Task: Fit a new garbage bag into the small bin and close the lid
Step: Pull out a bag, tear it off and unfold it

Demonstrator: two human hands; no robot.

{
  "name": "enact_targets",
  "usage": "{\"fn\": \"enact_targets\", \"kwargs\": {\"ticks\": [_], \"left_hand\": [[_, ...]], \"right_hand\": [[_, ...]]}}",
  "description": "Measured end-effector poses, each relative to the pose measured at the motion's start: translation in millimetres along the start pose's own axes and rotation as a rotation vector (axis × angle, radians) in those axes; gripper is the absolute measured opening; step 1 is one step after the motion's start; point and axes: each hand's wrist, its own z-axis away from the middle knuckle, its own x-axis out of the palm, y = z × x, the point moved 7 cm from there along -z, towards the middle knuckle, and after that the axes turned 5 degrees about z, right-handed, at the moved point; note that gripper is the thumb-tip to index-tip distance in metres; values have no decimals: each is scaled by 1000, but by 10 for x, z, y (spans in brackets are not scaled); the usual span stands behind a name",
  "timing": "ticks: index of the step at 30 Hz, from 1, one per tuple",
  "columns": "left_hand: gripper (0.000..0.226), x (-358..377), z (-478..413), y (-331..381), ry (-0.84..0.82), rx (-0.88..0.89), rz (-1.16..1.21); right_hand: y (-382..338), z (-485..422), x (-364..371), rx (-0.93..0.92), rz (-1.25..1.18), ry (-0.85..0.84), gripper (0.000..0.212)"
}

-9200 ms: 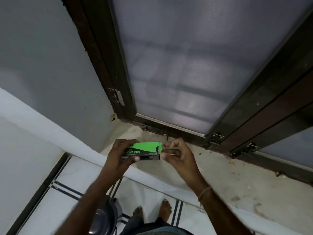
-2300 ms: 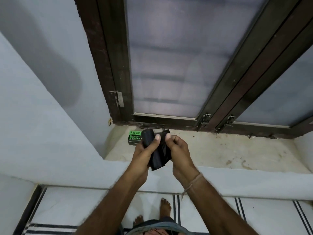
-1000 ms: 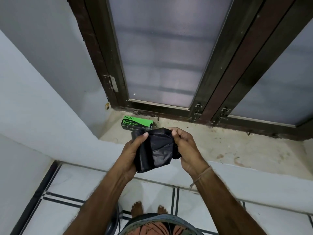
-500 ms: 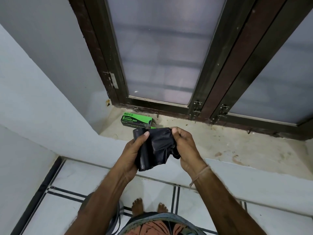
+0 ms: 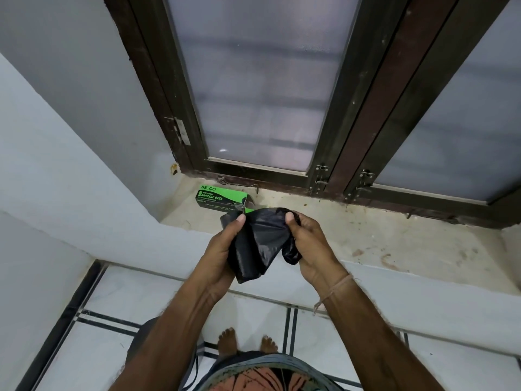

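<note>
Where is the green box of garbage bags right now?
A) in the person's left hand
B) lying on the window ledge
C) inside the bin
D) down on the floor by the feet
B: the green box lies on the window ledge, just behind the black bag that both hands hold.

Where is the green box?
The green box lies on the sill, left of centre, below the window frame, just behind the black bag.
</note>
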Motion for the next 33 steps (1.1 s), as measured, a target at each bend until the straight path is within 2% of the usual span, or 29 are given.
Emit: {"fn": "enact_targets", "kwargs": {"ticks": [2, 4, 6, 8, 11, 16, 19, 22, 24, 26, 30, 33], "left_hand": [[35, 49, -6, -3, -16, -4, -2], [42, 50, -25, -13, -15, -4, 3], [47, 18, -43, -24, -10, -6, 16], [50, -6, -54, -46, -13, -16, 17], [52, -30, -63, -56, -4, -21, 39], [49, 8, -47, -10, 1, -21, 32], [53, 62, -46, -9, -30, -20, -5], [56, 69, -80, -7, -52, -18, -31], [57, 39, -98, 2, -44, -19, -21], [55, 31, -109, 6, -47, -17, -13], [41, -8, -121, 11, -23, -24, 15], [42, 4, -113, 30, -30, -14, 21]], "right_hand": [[-25, 30, 21, 3, 30, -83, 43], [-65, 91, 65, -56, 240, -170, 49], [-70, 92, 51, -107, 392, -145, 45], [-46, 75, 0, -59, 320, -92, 35], [-12, 30, -87, 13, 137, -22, 37], [11, -14, -119, 52, 57, 75, 25], [10, 18, -24, 57, -2, -16, 38], [-64, 68, 98, -36, 252, -178, 52], [-78, 44, 80, -69, 313, -146, 42], [-55, 9, 40, -44, 268, -98, 28], [-9, -52, -21, 10, 100, -86, 27], [62, -94, -10, 71, 12, -90, 21]]}}
